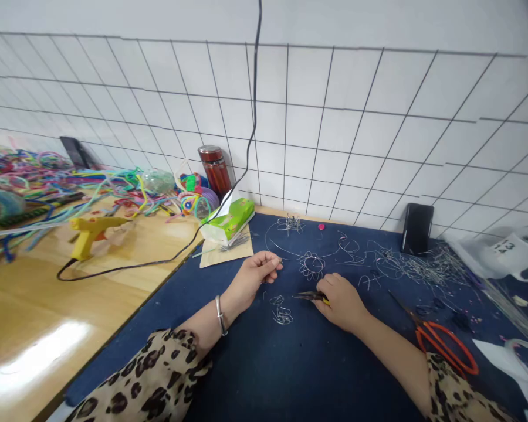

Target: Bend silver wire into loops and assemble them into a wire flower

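My left hand (260,271) is pinched closed above the dark blue mat (246,375); a small bit shows at its fingertips, too tiny to name. In my right hand (341,300) are needle-nose pliers (308,296), their dark jaws pointing left toward the other hand. Between and beyond the hands lies a flower-shaped wire ring (312,266) with looped petals. Nearer to me is a small pile of bent wire pieces (283,315). A long thin wire (286,254) curves over the mat behind the left hand, near a wire crown-like piece (291,223).
Orange-handled scissors (449,346) and tangled wire (440,264) lie to the right, near a leaning phone (417,228) and a white cup (510,252). At left are a yellow glue gun (90,231), its black cord (176,258), a tissue pack (231,220), a red flask (215,170) and colourful pipe cleaners (110,181).
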The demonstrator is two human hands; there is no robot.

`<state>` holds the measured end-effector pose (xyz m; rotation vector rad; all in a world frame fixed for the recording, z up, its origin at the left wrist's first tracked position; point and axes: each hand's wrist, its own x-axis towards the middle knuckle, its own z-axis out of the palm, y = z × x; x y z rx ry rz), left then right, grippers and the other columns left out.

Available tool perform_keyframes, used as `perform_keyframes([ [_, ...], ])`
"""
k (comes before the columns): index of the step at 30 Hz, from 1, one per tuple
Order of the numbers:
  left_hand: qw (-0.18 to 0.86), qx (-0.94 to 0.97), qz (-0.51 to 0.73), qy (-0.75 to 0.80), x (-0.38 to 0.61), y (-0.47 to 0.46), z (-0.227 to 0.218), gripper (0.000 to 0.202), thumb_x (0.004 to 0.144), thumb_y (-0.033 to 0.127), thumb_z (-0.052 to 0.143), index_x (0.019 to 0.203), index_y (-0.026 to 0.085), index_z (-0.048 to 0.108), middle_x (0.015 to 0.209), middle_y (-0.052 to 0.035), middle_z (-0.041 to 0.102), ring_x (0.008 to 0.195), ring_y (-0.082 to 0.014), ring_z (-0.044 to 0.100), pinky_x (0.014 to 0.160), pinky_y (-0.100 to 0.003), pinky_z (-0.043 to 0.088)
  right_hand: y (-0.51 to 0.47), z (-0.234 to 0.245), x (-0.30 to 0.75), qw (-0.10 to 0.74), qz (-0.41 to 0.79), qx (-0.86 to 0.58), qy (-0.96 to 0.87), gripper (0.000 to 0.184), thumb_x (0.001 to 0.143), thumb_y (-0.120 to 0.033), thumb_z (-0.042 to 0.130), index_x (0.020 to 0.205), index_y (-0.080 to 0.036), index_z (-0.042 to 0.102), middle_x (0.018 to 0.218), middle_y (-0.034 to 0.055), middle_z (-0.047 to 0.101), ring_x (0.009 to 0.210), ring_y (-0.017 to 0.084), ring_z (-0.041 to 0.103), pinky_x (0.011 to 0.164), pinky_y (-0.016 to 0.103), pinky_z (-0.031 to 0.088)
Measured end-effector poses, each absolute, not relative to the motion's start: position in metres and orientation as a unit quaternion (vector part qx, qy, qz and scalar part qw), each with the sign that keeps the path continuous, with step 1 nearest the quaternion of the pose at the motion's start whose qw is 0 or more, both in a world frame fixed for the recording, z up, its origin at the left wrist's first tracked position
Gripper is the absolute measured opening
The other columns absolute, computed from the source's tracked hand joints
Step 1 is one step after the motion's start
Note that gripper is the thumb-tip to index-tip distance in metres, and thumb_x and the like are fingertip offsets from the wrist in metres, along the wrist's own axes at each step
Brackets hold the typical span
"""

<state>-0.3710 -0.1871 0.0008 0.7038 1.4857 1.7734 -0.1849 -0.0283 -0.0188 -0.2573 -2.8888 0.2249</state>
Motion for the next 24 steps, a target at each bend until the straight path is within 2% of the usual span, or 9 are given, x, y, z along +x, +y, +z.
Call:
perform_keyframes([
  [9,0.313,0.287,0.684,0.593,-0.372,-0.183,0.001,0.021,0.078,0.035,0.058,0.083,0.015,0.057,0.081,-0.0043,0.061,0.059,-0.0088,0.05,0.052,-0.019,0.038,-0.026,-0.02,-0.186,0.132,0.059,-0.085,-0.986,0.014,0.079,-0.032,0.055,0.076,-0.02,0.049,0.078,0.0025,0.05,0.076,0.017,0.043,0.067,0.029,0.032],
  [24,0.247,0.327,0.648,0.642,-0.367,-0.187,0.012,0.018,0.08,0.033,0.055,0.083,0.016,0.057,0.065,0.0011,0.054,0.059,-0.0099,0.046,0.056,-0.02,0.036,-0.024,-0.019,-0.187,0.121,0.069,-0.1,-0.985,0.015,0.076,-0.032,0.057,0.076,-0.02,0.048,0.079,0.0018,0.05,0.076,0.017,0.043,0.066,0.028,0.032],
])
